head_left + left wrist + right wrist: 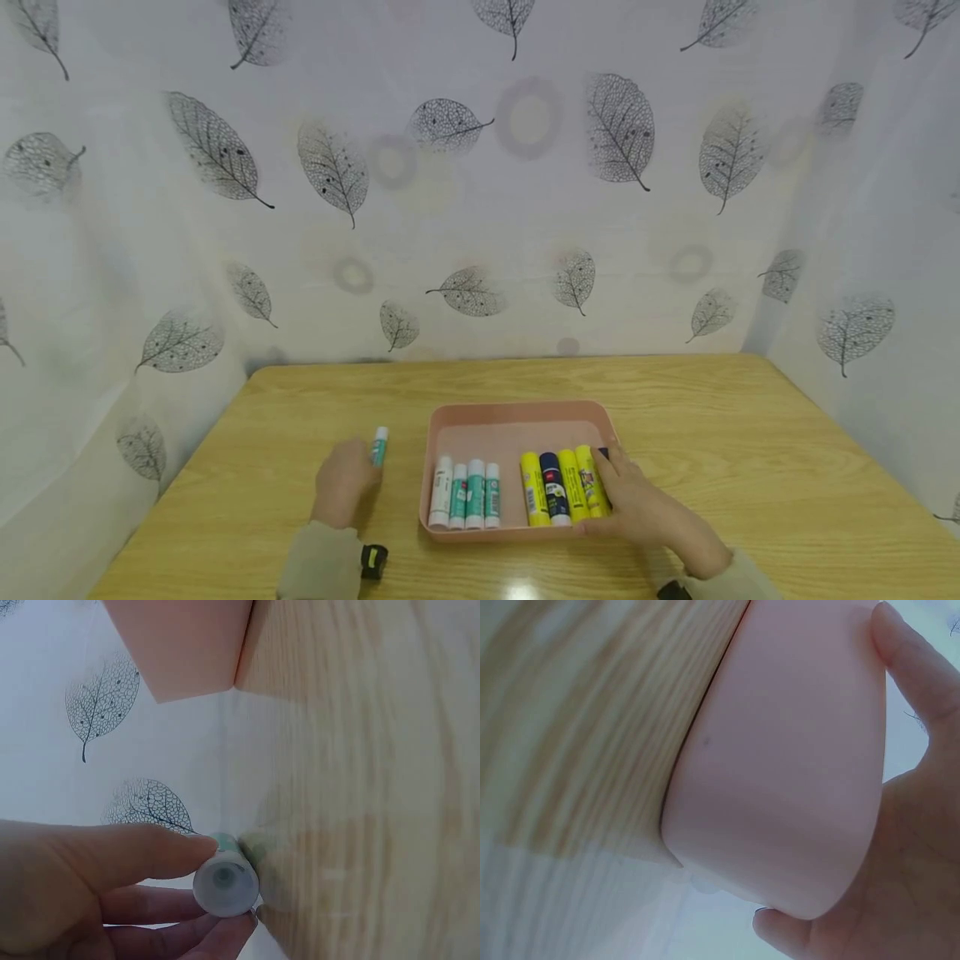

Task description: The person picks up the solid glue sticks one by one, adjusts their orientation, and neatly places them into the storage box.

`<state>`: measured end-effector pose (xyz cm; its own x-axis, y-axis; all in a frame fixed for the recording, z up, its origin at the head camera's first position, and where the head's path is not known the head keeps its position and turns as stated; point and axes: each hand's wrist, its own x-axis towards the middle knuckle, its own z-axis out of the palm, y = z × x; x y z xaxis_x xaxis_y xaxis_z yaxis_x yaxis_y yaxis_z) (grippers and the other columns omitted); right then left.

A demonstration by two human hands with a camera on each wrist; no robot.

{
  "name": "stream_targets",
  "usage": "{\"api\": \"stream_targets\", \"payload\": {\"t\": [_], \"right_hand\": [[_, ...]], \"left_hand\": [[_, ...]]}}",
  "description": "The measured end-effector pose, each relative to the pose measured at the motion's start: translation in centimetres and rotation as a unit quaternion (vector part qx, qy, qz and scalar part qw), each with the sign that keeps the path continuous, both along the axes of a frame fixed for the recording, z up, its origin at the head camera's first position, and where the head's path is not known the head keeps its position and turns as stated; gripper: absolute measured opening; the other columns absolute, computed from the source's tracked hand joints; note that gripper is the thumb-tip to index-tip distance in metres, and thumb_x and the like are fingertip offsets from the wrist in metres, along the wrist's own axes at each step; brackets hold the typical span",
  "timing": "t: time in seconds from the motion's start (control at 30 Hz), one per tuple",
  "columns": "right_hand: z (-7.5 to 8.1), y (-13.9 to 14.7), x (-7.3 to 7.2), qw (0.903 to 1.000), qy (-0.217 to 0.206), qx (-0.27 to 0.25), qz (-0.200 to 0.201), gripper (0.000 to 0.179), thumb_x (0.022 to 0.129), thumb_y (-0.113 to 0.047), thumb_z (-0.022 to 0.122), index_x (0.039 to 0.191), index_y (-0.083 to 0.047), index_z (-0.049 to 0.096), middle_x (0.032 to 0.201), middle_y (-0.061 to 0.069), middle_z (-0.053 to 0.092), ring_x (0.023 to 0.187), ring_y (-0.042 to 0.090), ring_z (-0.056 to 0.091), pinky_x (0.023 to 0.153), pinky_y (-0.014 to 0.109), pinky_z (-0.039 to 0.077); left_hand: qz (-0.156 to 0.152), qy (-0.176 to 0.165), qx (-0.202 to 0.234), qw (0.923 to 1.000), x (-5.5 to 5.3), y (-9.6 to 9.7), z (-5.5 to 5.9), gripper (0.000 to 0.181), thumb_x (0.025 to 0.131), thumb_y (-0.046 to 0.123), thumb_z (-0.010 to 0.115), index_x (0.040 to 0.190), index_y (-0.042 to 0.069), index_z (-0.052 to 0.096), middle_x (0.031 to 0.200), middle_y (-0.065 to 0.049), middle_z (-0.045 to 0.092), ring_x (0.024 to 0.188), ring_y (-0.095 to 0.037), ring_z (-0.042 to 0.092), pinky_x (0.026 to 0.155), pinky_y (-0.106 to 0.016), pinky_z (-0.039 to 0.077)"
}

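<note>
My left hand [347, 482] pinches a green-and-white glue stick [379, 447] between thumb and fingers, left of the pink tray [517, 413]. In the left wrist view, the round white end of this glue stick [226, 887] faces the camera. My right hand [637, 504] holds the tray's right end, thumb by the front wall and fingers over the right rim. The right wrist view shows this hand [915, 847] around the tray wall [780, 750]. Beneath its fingers, a dark stick [604, 454] is mostly hidden.
Inside the tray, several white and green glue sticks [475, 496] lie side by side at left. Yellow glue sticks [534, 490] and a navy one [554, 487] lie at right. The wooden table [315, 400] meets a leaf-patterned curtain [525, 217] at the back and sides.
</note>
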<state>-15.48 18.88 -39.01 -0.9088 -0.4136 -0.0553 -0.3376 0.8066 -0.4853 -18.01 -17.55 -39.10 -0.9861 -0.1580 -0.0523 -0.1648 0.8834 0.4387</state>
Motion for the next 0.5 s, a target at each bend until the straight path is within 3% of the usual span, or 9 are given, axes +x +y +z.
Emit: {"api": "stream_targets", "payload": {"t": [0.17, 0.37, 0.5], "right_hand": [[0.0, -0.1, 0.0, 1.0000, -0.005, 0.001, -0.004, 0.108, 0.065, -0.055, 0.067, 0.134, 0.012, 0.019, 0.137, 0.036, 0.002, 0.122, 0.052, 0.010, 0.094, 0.061, 0.020], [0.0, -0.1, 0.0, 0.9999, -0.015, -0.001, -0.008, 0.107, 0.066, -0.053, 0.068, 0.135, 0.011, 0.018, 0.137, 0.036, 0.002, 0.122, 0.052, 0.010, 0.093, 0.062, 0.020], [0.0, -0.1, 0.0, 0.9998, -0.017, -0.002, -0.008, 0.108, 0.066, -0.055, 0.067, 0.135, 0.011, 0.018, 0.137, 0.035, 0.001, 0.122, 0.052, 0.009, 0.093, 0.062, 0.021]], "left_hand": [[-0.002, -0.008, 0.014, 0.9999, 0.1, 0.1, 0.2, 0.015, 0.075, 0.009, 0.063, 0.070, -0.001, 0.052, 0.061, -0.006, 0.049, 0.052, -0.019, 0.047, 0.044, -0.028, 0.040], [-0.006, 0.045, -0.011, 0.9989, 0.0, 0.8, 0.8, 0.022, 0.072, 0.014, 0.068, 0.065, 0.002, 0.052, 0.057, -0.004, 0.048, 0.050, -0.017, 0.046, 0.043, -0.029, 0.040], [-0.018, 0.060, -0.018, 0.9979, 0.2, 3.1, 1.9, 0.023, 0.072, 0.016, 0.068, 0.064, 0.005, 0.050, 0.057, -0.003, 0.046, 0.050, -0.016, 0.043, 0.043, -0.026, 0.036]]}}
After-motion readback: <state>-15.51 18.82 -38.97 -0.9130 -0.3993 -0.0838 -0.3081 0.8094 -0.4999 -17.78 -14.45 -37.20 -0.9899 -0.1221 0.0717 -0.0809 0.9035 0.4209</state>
